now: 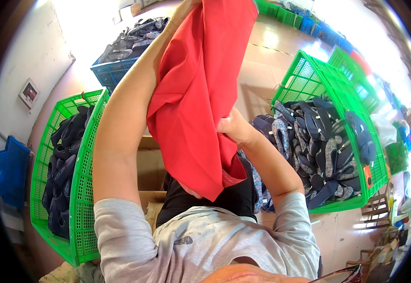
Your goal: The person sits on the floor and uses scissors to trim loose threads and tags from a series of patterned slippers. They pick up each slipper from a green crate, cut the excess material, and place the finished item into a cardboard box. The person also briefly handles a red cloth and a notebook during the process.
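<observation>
A large piece of red cloth [191,99] hangs in loose folds in front of my body, running off the top edge. My raised left arm reaches along its left side. The left hand [184,10] is at the cloth's upper part, its fingers hidden and cut off by the frame. Lower down, my right hand [235,127] grips the cloth's right side, with the fingers partly covered by folds. A stitched hem shows at the lower right corner. A small patch of skin shows under the lower edge; I cannot tell whose.
Green crates stand on the left [84,188] and right [373,181], filled with dark and patterned slipper-like pieces [321,137]. A blue crate [111,73] of similar pieces stands farther back. Behind the cloth is an open cardboard box [150,172]. Wooden chairs [380,207] stand at far right.
</observation>
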A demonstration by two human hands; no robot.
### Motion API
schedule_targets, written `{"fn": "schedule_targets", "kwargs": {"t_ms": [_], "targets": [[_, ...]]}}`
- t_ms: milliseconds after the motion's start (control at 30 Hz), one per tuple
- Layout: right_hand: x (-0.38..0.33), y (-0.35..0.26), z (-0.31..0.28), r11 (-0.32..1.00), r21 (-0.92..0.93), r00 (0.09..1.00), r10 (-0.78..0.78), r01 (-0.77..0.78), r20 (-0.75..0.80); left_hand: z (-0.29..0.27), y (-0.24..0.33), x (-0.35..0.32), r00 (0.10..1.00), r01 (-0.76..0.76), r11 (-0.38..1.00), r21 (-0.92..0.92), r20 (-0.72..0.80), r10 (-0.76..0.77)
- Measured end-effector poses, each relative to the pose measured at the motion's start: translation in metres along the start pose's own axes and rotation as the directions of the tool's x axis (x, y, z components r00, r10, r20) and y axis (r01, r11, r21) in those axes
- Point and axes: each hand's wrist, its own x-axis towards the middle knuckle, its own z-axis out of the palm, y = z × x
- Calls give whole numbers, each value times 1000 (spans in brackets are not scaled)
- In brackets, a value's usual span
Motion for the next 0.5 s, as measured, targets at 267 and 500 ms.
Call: {"fn": "schedule_targets", "kwargs": {"t_ms": [267, 500], "targets": [[27, 3, 38, 998, 59, 966, 48, -35, -253, -11, -26, -17, 994, 87, 991, 98, -79, -79], [11, 24, 0, 984, -178, 955, -41, -13, -295, 6, -30, -7, 997, 77, 972, 220, 0, -79]]}}
